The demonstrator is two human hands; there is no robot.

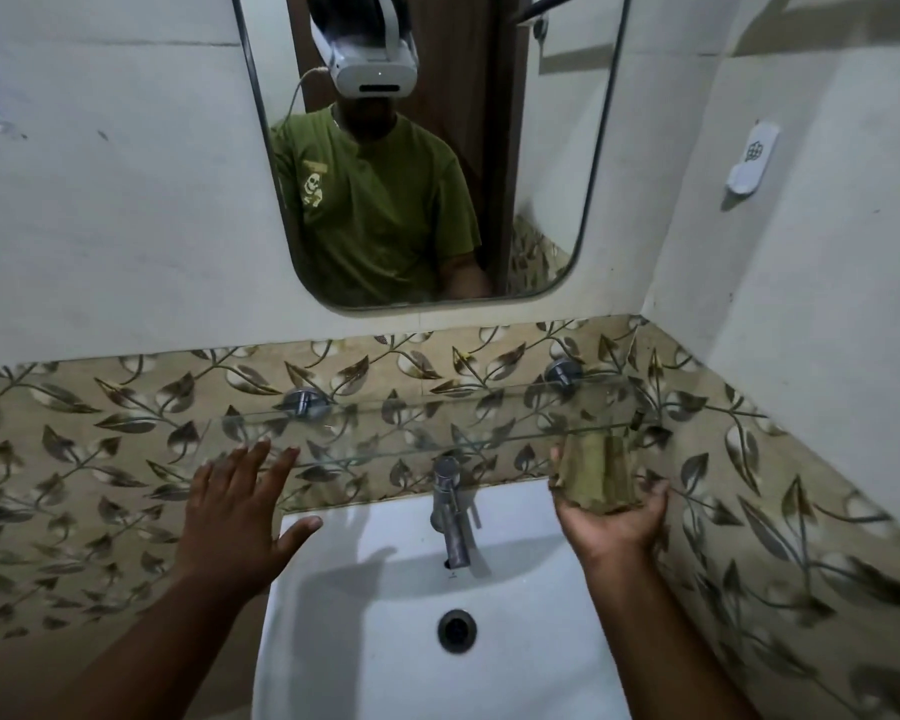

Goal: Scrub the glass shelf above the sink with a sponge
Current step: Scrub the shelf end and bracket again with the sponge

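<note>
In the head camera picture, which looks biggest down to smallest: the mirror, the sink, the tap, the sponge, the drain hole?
1. Mirror and sink: close in apparent size and both cut off, so unranked.
2. Tap and sponge: similar.
3. Drain hole: smallest.

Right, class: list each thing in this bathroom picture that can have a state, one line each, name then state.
Glass shelf: mounted on two metal brackets, nothing standing on it.
Sponge: held up at the shelf's right end; contact with the glass unclear.
Right hand: palm up, cupping the sponge.
Left hand: open, fingers spread, empty.
Tap: no water running.
Sink: no standing water, drain unplugged.
</note>
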